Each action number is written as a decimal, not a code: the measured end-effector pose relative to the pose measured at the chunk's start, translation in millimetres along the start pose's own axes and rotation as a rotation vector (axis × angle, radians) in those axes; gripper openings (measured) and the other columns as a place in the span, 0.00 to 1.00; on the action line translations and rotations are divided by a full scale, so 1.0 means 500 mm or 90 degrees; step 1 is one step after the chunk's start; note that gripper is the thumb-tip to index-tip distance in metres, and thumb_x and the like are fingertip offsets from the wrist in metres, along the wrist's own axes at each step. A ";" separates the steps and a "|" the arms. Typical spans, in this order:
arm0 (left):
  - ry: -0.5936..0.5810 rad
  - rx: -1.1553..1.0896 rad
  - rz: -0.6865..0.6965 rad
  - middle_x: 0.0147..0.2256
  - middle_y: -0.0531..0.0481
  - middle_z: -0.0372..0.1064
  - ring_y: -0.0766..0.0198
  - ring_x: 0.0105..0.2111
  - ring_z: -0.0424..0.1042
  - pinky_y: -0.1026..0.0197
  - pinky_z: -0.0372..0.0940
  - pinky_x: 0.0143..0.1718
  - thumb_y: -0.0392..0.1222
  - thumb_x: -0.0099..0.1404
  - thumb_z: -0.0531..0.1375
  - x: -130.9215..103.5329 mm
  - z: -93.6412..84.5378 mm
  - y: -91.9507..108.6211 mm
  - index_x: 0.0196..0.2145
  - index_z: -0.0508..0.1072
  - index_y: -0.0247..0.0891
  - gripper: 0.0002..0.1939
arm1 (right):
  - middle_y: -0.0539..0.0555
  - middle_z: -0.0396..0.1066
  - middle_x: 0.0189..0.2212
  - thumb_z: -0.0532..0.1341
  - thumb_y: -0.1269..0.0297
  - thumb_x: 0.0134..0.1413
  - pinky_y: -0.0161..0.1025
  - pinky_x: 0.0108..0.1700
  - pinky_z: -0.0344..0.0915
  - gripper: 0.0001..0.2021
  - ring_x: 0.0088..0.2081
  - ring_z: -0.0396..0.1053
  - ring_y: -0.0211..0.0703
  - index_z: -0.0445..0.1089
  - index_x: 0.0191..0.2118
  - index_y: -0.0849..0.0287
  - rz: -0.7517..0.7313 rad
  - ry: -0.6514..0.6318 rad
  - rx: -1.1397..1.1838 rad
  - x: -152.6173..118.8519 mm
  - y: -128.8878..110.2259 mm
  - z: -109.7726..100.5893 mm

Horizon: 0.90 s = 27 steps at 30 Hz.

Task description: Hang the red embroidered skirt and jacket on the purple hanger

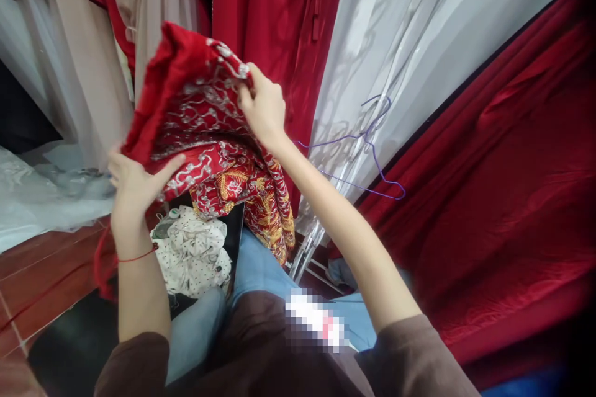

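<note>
A red garment (200,105) with silver embroidery is lifted in front of me, its opening spread between my hands. My right hand (263,102) pinches its embroidered edge at the upper right. On the other side, my left hand (139,180) grips the plain red edge, with the thumb stretched along the silver-patterned front. The garment's lower part, with gold embroidery (267,211), hangs down beside my knee. Red cords dangle below my left wrist, which wears a thin red string.
White dotted cloth (193,251) lies bunched on a black surface by my legs. A purple hanger (370,136) hangs at a white metal rack (310,248). Red drapes (512,186), white fabric and pale gowns surround the front. Clear plastic (41,192) lies at left.
</note>
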<state>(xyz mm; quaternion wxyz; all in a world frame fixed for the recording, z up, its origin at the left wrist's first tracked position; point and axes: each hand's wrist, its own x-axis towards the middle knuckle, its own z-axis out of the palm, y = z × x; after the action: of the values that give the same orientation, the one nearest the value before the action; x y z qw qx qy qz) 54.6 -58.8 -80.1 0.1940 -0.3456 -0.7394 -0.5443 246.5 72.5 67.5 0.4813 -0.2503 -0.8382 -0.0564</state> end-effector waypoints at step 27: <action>-0.408 0.056 0.485 0.32 0.45 0.78 0.55 0.34 0.78 0.62 0.63 0.34 0.51 0.72 0.50 -0.231 0.315 0.404 0.58 0.66 0.42 0.22 | 0.74 0.72 0.50 0.50 0.72 0.58 0.52 0.47 0.69 0.29 0.46 0.74 0.60 0.52 0.66 0.69 0.241 -0.203 -0.466 -0.580 0.545 -0.395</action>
<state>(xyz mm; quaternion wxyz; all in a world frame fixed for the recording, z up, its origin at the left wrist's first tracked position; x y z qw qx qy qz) 293.4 88.3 -73.5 0.1562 -0.7323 -0.6054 -0.2699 648.8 136.7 -109.8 0.2271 -0.5591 -0.7662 -0.2209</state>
